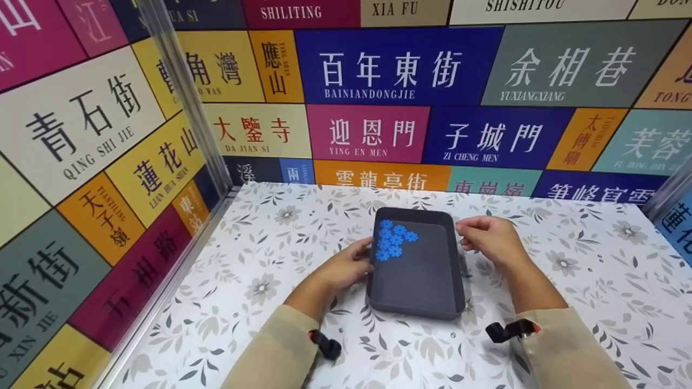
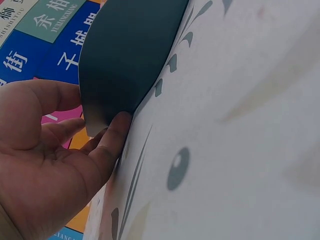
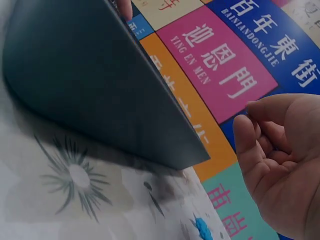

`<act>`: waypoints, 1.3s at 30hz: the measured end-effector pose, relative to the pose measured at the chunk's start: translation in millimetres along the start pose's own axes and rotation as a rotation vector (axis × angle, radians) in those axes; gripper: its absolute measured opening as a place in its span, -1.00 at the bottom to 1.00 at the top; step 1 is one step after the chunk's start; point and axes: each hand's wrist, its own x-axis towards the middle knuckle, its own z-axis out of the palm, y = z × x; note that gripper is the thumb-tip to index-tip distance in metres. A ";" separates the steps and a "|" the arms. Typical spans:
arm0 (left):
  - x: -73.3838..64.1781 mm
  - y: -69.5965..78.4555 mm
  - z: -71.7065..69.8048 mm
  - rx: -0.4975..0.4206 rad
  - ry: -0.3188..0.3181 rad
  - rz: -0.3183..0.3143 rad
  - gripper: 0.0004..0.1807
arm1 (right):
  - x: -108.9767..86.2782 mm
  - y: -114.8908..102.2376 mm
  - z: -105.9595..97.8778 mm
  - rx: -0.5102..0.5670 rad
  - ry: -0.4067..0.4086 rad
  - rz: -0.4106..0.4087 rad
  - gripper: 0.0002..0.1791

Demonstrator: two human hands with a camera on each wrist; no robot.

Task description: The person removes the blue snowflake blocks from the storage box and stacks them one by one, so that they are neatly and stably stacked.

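Observation:
A dark grey rectangular tray [image 1: 416, 286] stands on the table, with several small blue flower-shaped pieces [image 1: 397, 237] clustered flat in its far left part. My left hand [image 1: 346, 265] holds the tray's left side, thumb at the rim; in the left wrist view its fingers [image 2: 112, 140] lie low against the outer wall. Just off the far right rim is my right hand [image 1: 492, 237], raised above the table. Its thumb and forefinger meet at the tips, the other fingers curl in, and nothing shows between them.
A small blue piece [image 3: 202, 228] lies on the table beyond the tray in the right wrist view. The tabletop [image 1: 281, 243] has a leaf-and-flower print. Panels with coloured place names [image 1: 400, 67] rise behind it and along the left.

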 end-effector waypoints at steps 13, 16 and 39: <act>-1.6 -2.0 -0.2 0.003 0.006 -0.005 -0.12 | 20.4 -24.1 46.1 -0.026 -0.113 -0.036 -0.55; -1.5 -2.9 -0.2 -0.002 0.008 -0.010 -0.13 | 30.9 -26.5 53.5 -0.029 -0.121 -0.013 -0.52; -1.6 0.8 -2.3 0.028 0.009 -0.039 -0.14 | 68.3 -4.6 73.1 -0.290 -0.178 0.008 -0.57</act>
